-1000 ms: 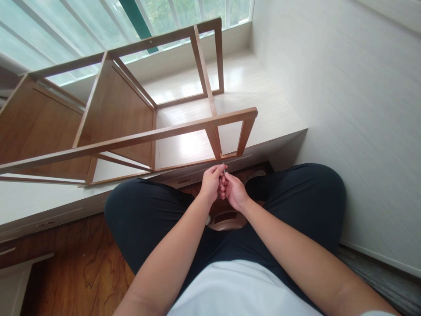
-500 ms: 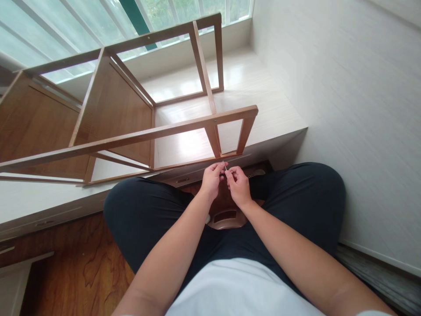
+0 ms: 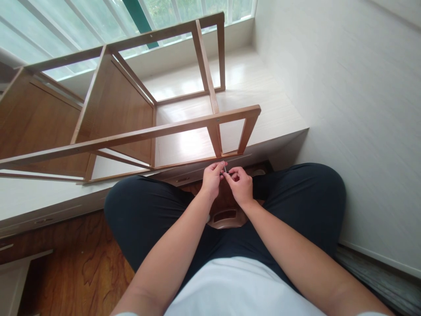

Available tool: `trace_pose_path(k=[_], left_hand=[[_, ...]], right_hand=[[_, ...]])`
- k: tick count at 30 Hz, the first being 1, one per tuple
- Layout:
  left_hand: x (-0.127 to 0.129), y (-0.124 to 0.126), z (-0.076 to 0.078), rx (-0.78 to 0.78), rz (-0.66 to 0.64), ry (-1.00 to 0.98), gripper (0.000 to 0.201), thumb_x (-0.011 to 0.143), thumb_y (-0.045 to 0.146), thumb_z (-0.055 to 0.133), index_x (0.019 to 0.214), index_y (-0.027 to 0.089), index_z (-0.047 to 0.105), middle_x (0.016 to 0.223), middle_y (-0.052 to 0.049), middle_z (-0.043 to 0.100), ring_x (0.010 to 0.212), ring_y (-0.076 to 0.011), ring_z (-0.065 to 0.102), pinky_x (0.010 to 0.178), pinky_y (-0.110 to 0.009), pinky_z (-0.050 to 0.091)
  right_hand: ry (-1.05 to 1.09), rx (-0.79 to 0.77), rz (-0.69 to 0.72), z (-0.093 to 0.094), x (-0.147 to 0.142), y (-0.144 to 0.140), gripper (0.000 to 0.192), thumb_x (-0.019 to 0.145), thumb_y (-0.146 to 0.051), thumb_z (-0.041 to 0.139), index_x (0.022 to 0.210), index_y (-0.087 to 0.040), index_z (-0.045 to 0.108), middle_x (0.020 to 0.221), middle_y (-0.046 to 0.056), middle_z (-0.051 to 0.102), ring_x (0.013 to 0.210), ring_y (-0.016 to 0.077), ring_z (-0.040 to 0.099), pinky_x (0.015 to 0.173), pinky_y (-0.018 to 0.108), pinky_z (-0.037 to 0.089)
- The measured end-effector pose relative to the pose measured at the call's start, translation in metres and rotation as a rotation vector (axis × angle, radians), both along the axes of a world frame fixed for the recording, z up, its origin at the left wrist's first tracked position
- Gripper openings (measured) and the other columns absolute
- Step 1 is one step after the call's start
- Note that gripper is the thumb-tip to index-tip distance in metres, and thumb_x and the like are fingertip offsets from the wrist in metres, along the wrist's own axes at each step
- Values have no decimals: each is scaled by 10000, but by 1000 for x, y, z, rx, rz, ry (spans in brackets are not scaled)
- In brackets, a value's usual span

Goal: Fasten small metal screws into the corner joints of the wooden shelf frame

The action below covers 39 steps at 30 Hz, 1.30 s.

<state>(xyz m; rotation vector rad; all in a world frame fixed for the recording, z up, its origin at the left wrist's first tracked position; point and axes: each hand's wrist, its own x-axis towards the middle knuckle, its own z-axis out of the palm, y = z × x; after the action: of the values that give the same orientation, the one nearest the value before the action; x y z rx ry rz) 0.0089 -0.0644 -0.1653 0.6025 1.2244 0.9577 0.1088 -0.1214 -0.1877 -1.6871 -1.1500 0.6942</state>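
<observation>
My left hand (image 3: 212, 177) is closed, its thumb and fingers pinching a thin, short metal rod (image 3: 225, 167), possibly a screw or bolt. Close against it, my right hand (image 3: 240, 183) also pinches, its fingertips at the lower end of the rod, by something small and dark. What exactly lies between those fingertips is too small to make out. Just beyond both hands is the near side of a brown wooden frame (image 3: 184, 127) with crossbars and panel shelves, lying on a pale ledge.
The pale ledge (image 3: 269, 109) runs below a barred window. A pale wall (image 3: 345, 109) rises on the right. Between my dark-trousered legs is a brown plastic stool (image 3: 226, 224) with a handle slot. Wooden flooring (image 3: 88, 263) shows at lower left.
My right hand's fingers have shifted slightly around the rod, closer to my left fingertips. The view has moved a little; the wooden frame stays put.
</observation>
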Motion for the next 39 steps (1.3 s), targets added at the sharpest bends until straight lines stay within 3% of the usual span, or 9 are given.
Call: trace_pose_path(k=[6, 10, 14, 18, 22, 27, 30, 33, 39], left_hand=[[1, 2, -3, -5, 31, 24, 396, 598, 414, 890, 814, 124, 728, 678, 11, 573, 590, -63, 475, 530, -184, 359], [1, 2, -3, -25, 16, -30, 406, 611, 414, 895, 821, 127, 700, 594, 51, 500, 484, -45, 429, 475, -190, 338], [-1, 0, 0, -19, -8, -85, 414, 668, 424, 850, 921, 122, 723, 602, 47, 516, 451, -55, 468, 435, -194, 346], [-2, -1, 4, -68, -84, -100, 427, 691, 431, 824, 989, 155, 693, 584, 65, 512, 361, -72, 433, 371, -216, 295], [-1, 1, 3, -48, -48, -82, 430, 638, 406, 864, 928, 135, 698, 604, 57, 509, 447, -61, 455, 434, -208, 333], [0, 4, -2, -35, 9, -66, 418, 595, 388, 896, 845, 132, 680, 630, 43, 520, 540, -60, 476, 491, -190, 354], [0, 4, -1, -39, 3, -93, 411, 589, 366, 904, 790, 144, 622, 612, 54, 503, 506, -49, 475, 466, -174, 360], [0, 1, 3, -78, -62, -127, 433, 624, 409, 888, 808, 171, 577, 594, 65, 506, 415, -59, 464, 398, -188, 358], [-3, -5, 12, -120, -132, -109, 421, 733, 440, 803, 1029, 170, 673, 596, 69, 519, 317, -69, 419, 285, -206, 322]], right_hand=[[515, -102, 17, -1, -7, 2, 312, 830, -500, 703, 827, -188, 715, 573, -22, 576, 494, 126, 490, 480, 255, 387], [1075, -272, 194, 2, -7, 7, 334, 780, -516, 737, 784, -195, 644, 521, -64, 476, 434, 97, 379, 417, 236, 316], [1369, -379, 332, 9, 0, 12, 275, 793, -456, 720, 846, -210, 611, 543, -77, 431, 468, 102, 389, 435, 222, 315], [1365, -372, 372, 9, 3, 13, 292, 819, -469, 701, 839, -212, 566, 595, -56, 509, 468, 100, 436, 422, 214, 326], [1062, -251, 245, 3, 0, 9, 405, 843, -608, 655, 871, -211, 579, 590, -40, 569, 440, 106, 474, 377, 210, 337], [758, -144, 181, -1, -3, 5, 357, 838, -539, 703, 904, -196, 626, 573, -53, 573, 415, 82, 465, 373, 197, 337], [866, -135, 155, 1, -4, 5, 325, 848, -503, 699, 872, -184, 644, 562, -48, 561, 415, 81, 465, 376, 197, 343], [1187, -211, 211, 2, -2, 7, 301, 810, -462, 740, 841, -189, 617, 575, -47, 553, 428, 85, 455, 380, 201, 344], [1492, -313, 325, 5, 0, 9, 257, 813, -375, 737, 847, -203, 550, 633, -40, 570, 482, 102, 493, 401, 199, 359]])
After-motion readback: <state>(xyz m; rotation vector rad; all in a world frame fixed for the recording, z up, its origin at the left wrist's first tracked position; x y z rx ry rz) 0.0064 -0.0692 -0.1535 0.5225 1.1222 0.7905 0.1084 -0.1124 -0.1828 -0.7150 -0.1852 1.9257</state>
